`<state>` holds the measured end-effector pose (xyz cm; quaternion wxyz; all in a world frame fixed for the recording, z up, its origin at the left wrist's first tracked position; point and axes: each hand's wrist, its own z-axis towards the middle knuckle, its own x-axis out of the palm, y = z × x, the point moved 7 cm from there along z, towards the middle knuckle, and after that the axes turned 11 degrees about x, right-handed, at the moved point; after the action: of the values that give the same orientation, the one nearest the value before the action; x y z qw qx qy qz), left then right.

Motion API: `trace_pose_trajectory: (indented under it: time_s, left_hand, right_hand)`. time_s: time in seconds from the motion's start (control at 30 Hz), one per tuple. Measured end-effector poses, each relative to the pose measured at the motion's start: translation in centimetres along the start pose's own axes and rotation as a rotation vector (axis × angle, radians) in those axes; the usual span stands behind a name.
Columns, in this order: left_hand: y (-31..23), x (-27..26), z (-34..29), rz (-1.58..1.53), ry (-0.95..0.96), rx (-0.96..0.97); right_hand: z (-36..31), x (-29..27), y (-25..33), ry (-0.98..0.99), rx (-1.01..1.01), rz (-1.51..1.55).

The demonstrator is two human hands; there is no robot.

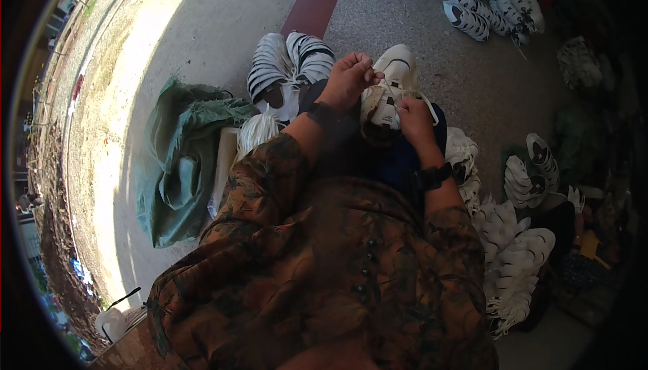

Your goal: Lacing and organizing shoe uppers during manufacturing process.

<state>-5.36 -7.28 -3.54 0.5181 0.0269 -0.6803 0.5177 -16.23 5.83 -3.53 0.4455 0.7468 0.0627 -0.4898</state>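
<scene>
A cream-white shoe with dark trim rests across my lap, its rounded toe pointing away from me. My left hand is closed in a pinch above its left side, on a thin pale shoelace that runs down to the shoe's eyelets. Against the shoe's right side, my right hand is closed with its fingertips near the lacing. A white lace end sticks out beside that hand. Whether the right fingers grip this lace or the shoe's edge is hard to make out.
Nested white shoe uppers stand in rows ahead on the left. Beside them lie a green sack and a bundle of white laces. More stacked uppers lie to my right, and others on the far floor.
</scene>
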Motion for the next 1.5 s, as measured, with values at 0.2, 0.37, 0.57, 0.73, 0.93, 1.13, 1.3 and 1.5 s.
trace_pose_trajectory:
  time_s: [0.2,0.37,0.57,0.73,0.93,1.13,1.3,1.5]
  left_hand:
    - [1.6,-1.8,0.3,-0.035,-0.106,-0.044]
    - [1.8,-1.7,0.1,0.145,-0.112,-0.074]
    - [-2.9,1.6,-2.9,1.309,0.075,0.476]
    - [-1.0,4.5,-5.3,1.554,0.622,0.615]
    - [0.5,3.6,-4.8,1.713,0.452,0.43]
    - [0.9,3.7,-4.9,1.717,0.547,0.463]
    - [1.1,3.4,-4.7,1.752,0.489,0.436]
    - [0.6,3.9,-5.2,1.7,0.535,0.541]
  right_hand:
    - [0.0,0.1,0.3,0.106,-0.101,0.138]
    - [-0.7,-0.5,2.8,-0.138,-0.391,-0.045]
    - [-1.6,-1.3,0.9,-0.123,-0.23,0.221]
    - [-1.2,-0.3,1.3,-0.22,-0.244,0.147]
    - [-0.8,0.3,0.1,-0.28,-0.176,0.211]
    - [-0.4,0.6,-0.4,-0.261,-0.129,0.253]
    - [-0.7,0.4,0.4,-0.315,-0.148,0.158]
    - [-1.1,0.0,1.0,-0.392,-0.168,0.194]
